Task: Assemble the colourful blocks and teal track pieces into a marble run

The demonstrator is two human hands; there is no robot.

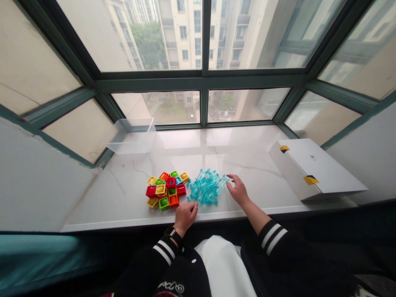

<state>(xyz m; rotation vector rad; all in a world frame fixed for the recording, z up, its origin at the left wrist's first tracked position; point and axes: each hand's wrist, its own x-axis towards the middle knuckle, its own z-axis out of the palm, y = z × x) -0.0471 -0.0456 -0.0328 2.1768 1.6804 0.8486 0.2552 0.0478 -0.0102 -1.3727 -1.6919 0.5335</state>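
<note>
A heap of translucent light-blue plastic pieces [205, 189] lies in front of me on the white marbled sill. My right hand [238, 190] is at the heap's right side, thumb and fingertips pinched on one light-blue plastic piece [223, 181]. Close to the heap's lower left, my left hand [185, 215] rests at the sill's front edge with its fingers curled in; whatever they hold, if anything, is hidden. Left of the blue pieces sits a cluster of small square blocks [167, 190] in red, yellow, green, orange and blue, some stacked on others.
A clear plastic bin [133, 146] stands at the back left by the window. On the right lies a white box [318, 169] with yellow-and-black tabs. Green window frames [204, 84] close in the marbled sill [247, 165] at the back and sides.
</note>
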